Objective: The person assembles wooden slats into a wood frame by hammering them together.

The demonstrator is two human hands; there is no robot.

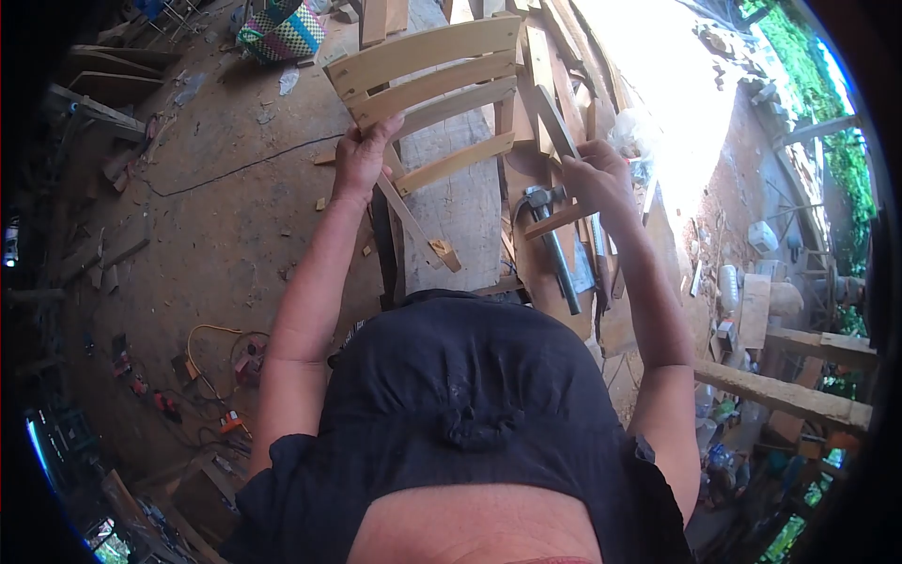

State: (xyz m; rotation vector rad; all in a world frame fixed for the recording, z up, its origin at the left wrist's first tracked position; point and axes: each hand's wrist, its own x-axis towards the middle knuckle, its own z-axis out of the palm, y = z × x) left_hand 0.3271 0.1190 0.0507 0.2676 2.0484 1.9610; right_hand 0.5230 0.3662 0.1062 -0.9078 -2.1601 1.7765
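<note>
A slatted wooden frame (437, 91), like a chair back with curved slats, stands tilted over the bench. My left hand (365, 155) is closed around its near side post. The post's lower end (443, 252) shows a cut joint. My right hand (599, 179) is closed on a narrow wooden strip (556, 120), which points up and left from the fingers, apart from the frame's slats. Below that hand lies a claw hammer (556, 246), head up. A short wooden piece (554, 224) crosses its handle; whether my right hand touches this piece is hidden.
A thick plank bench (451, 221) runs away from my body. Long boards (564, 56) lie to its right. On the dirt floor are a woven basket (282, 33), a dark cord (235, 172) and power tools with cables (230, 423). Wooden beams (785, 390) stand at right.
</note>
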